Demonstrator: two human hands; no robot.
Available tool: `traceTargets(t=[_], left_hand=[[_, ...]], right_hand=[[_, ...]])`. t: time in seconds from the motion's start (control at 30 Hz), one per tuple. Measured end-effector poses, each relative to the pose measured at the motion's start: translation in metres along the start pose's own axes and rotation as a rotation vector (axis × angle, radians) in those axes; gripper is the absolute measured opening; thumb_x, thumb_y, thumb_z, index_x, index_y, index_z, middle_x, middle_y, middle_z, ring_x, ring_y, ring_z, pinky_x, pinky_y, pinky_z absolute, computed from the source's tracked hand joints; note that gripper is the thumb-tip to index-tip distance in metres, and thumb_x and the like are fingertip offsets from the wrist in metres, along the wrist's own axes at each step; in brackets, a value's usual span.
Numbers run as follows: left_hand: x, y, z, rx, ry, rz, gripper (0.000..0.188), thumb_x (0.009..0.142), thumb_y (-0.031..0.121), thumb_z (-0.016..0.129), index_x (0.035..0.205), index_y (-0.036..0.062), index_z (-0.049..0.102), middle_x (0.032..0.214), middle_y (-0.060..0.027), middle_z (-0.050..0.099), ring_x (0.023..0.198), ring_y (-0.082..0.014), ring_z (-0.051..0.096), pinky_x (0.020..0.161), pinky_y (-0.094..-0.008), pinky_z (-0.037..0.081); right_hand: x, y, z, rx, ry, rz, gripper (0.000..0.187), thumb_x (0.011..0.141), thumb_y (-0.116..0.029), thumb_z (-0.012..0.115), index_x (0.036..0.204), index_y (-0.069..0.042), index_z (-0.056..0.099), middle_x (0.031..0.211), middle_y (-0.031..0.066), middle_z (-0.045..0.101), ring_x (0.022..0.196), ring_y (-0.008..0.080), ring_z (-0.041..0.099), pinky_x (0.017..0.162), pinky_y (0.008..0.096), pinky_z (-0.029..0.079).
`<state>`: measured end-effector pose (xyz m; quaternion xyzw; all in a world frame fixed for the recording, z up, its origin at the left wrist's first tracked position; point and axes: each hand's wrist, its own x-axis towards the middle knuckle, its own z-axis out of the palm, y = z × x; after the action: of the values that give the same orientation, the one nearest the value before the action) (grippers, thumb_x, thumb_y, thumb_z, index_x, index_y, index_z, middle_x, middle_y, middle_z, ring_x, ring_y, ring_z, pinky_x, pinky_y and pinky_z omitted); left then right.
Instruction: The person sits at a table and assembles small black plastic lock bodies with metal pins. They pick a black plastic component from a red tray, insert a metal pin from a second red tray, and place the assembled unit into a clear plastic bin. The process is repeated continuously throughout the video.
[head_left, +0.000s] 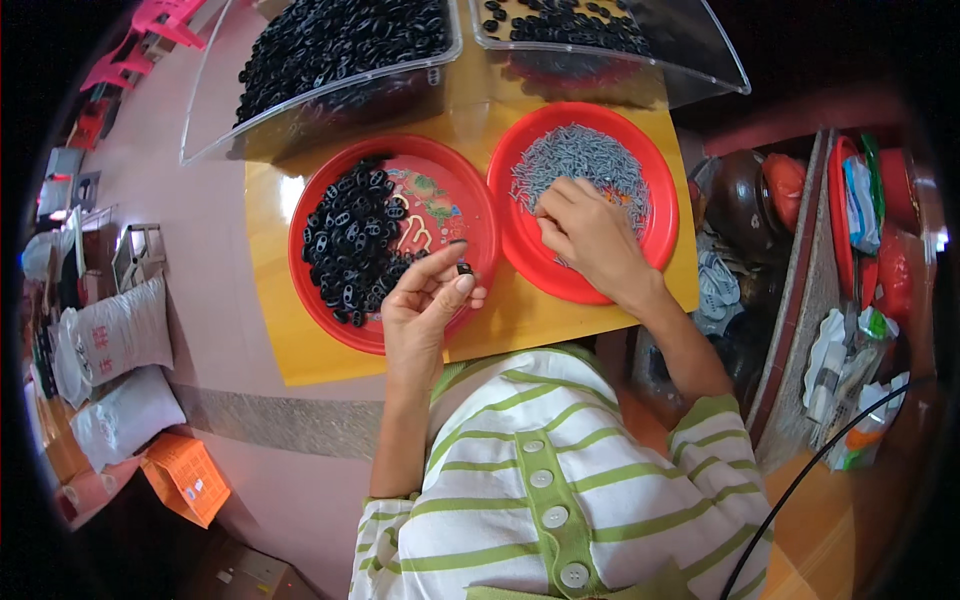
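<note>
A small black plastic piece is pinched between the thumb and a finger of my left hand, which hovers over the near right edge of the left red tray. In that tray lies a heap of black oval plastic pieces with holes. My right hand reaches over the right red tray, its fingers curled down at a pile of small grey screws. Its fingertips are partly hidden, so what they hold, if anything, does not show.
Both trays stand on a yellow table. Behind them are two clear plastic bins, the left one heaped with black pieces, the right one holding fewer. White sacks and an orange basket sit at left. A black cable runs at lower right.
</note>
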<state>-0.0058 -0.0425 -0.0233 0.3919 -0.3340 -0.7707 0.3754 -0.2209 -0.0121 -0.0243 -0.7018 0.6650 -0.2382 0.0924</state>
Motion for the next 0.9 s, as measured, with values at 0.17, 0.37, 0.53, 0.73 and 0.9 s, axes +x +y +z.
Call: traceTargets(t=[0.17, 0.37, 0.53, 0.73, 0.9], left_hand=[[0.000, -0.003, -0.007, -0.028, -0.017, -0.064, 0.015, 0.084, 0.002, 0.062, 0.098, -0.0036, 0.063, 0.086, -0.0111, 0.066, 0.075, -0.0139, 0.063, 0.069, -0.0247, 0.053], [0.003, -0.002, -0.009, -0.089, -0.048, -0.080, 0.016, 0.086, 0.004, 0.059, 0.101, -0.0036, 0.062, 0.088, -0.0126, 0.066, 0.077, -0.0151, 0.064, 0.070, -0.0258, 0.053], [0.004, 0.004, -0.006, -0.205, -0.081, -0.154, 0.017, 0.089, 0.007, 0.057, 0.102, -0.0041, 0.060, 0.092, -0.0146, 0.065, 0.079, -0.0175, 0.065, 0.072, -0.0275, 0.054], [0.005, 0.006, -0.008, -0.263, -0.116, -0.120, 0.016, 0.089, 0.007, 0.057, 0.099, -0.0041, 0.060, 0.091, -0.0142, 0.065, 0.079, -0.0176, 0.065, 0.073, -0.0277, 0.054], [0.004, 0.006, -0.010, -0.246, -0.102, -0.121, 0.016, 0.089, 0.007, 0.057, 0.100, -0.0037, 0.060, 0.091, -0.0137, 0.065, 0.078, -0.0168, 0.065, 0.072, -0.0272, 0.054]], right_hand=[[0.001, -0.007, -0.012, 0.405, 0.004, 0.245, 0.006, 0.081, -0.003, 0.058, 0.086, -0.001, 0.057, 0.078, 0.0097, 0.059, 0.068, 0.0209, 0.059, 0.059, 0.0312, 0.048], [-0.005, -0.019, -0.007, 0.884, 0.011, 0.448, 0.011, 0.088, -0.004, 0.056, 0.096, 0.001, 0.061, 0.084, 0.0068, 0.064, 0.072, 0.0097, 0.061, 0.061, 0.0232, 0.050], [0.000, -0.046, 0.009, 1.316, -0.004, 0.413, 0.011, 0.088, -0.004, 0.058, 0.097, 0.000, 0.061, 0.091, 0.0059, 0.064, 0.077, 0.0097, 0.061, 0.065, 0.0215, 0.050], [0.004, -0.059, 0.022, 1.392, -0.029, 0.347, 0.009, 0.087, -0.005, 0.060, 0.094, 0.000, 0.061, 0.094, 0.0053, 0.060, 0.079, 0.0086, 0.059, 0.067, 0.0205, 0.048], [0.005, -0.062, 0.023, 1.388, -0.023, 0.349, 0.008, 0.087, -0.005, 0.060, 0.093, 0.000, 0.061, 0.094, 0.0050, 0.058, 0.076, 0.0088, 0.058, 0.067, 0.0208, 0.047]])
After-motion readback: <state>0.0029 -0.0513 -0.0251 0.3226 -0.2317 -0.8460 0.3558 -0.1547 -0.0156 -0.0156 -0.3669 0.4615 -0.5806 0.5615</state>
